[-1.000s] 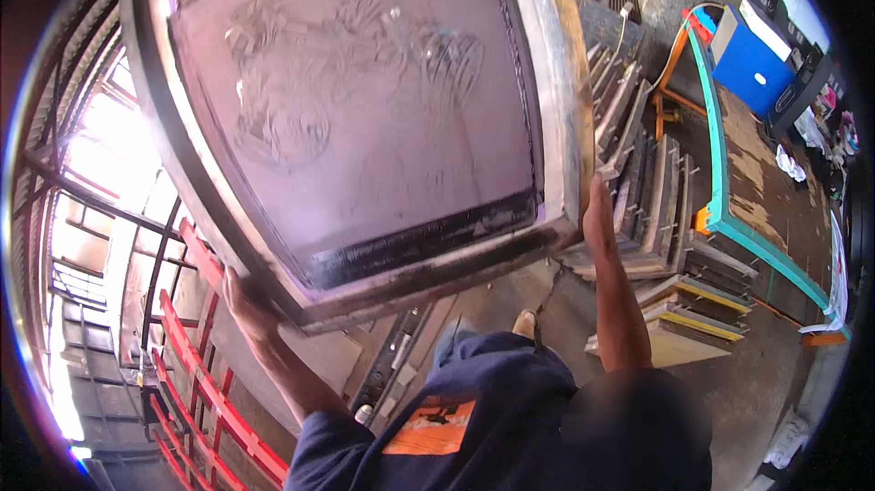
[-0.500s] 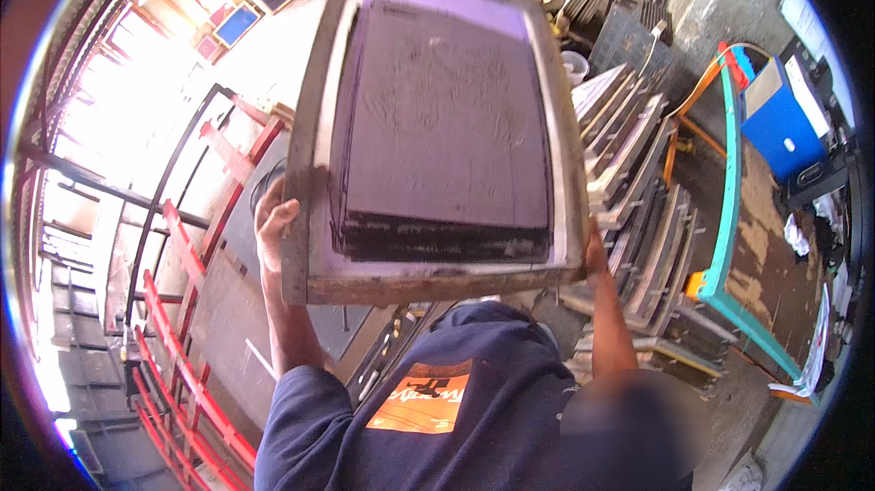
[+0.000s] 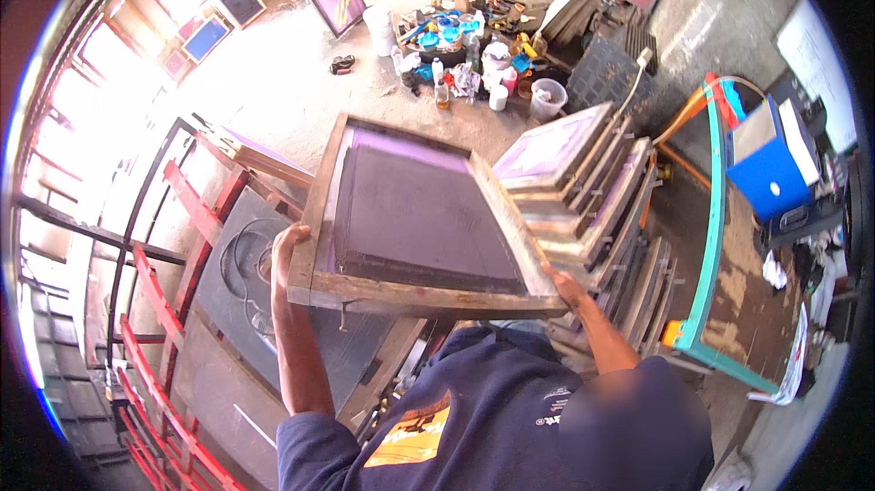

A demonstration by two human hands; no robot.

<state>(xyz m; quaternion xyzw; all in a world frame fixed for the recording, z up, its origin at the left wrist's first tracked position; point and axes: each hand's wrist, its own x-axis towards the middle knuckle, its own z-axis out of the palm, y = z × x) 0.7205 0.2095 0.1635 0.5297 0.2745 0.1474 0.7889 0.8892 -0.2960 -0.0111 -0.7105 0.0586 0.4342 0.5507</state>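
The concrete floor [image 3: 273, 99] spreads wide and sunlit across the workshop, and at its left side stands a red metal rack [image 3: 164, 309] of slanted bars, with a dark grey slab [image 3: 232, 281] beside it that carries a loop of black cable. To the right runs a long counter [image 3: 706, 254] with a teal edge, and a blue box [image 3: 766, 172] sits on top of it. Between the counter and the person, a stack of wooden screen frames [image 3: 583, 190] leans in rows, edge against edge. In front of the person's chest, held level in the air above the slab and just beside that stack, is a wooden-framed printing screen [image 3: 415, 217] with a dark mesh panel and a pale purple border inside the wood. The left hand [image 3: 284, 258] has its grip wrapped round the frame's near left corner, fingers curled over the wooden edge and pressed on it. The right hand [image 3: 565, 289] meets the near right corner from beneath; only part of it shows under the wood, touching the frame, and I cannot tell how its fingers close. Farther off on the floor lies a cluster of paint pots and bottles [image 3: 465, 53], with a white bucket [image 3: 376, 28] at its left.
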